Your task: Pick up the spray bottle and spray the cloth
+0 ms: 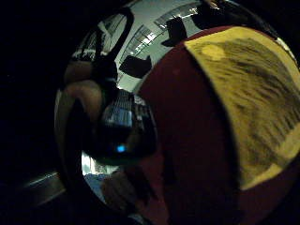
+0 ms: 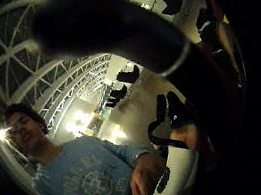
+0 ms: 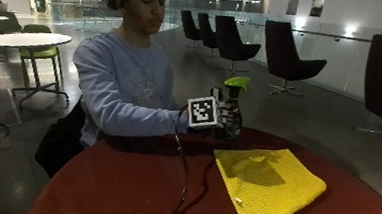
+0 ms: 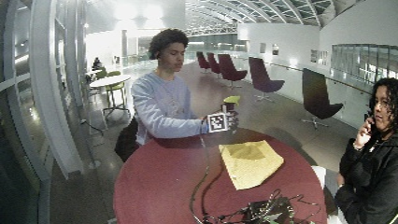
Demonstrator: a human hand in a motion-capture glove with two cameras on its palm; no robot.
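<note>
In the outside view a dark spray bottle (image 3: pixel 230 120) with a green trigger head (image 3: pixel 237 83) stands upright at the far edge of the round red table (image 3: pixel 126 183). My gloved right hand (image 3: pixel 220 123) grips the bottle's body, fingers curled round it. Whether the bottle's base touches the table I cannot tell. A yellow cloth (image 3: pixel 266 182) lies flat on the table, in front of the bottle and a little to its right. The little finger side palm view shows the cloth (image 1: pixel 253 103) on the red tabletop (image 1: pixel 187 140) and the dark bottle (image 1: pixel 122 126) close to the palm.
A black cable (image 3: pixel 183 186) runs across the table from the hand toward the near edge, where a tangle of cables and a device (image 4: pixel 261 212) lies. Black chairs (image 3: pixel 284 57) stand on the floor behind the table.
</note>
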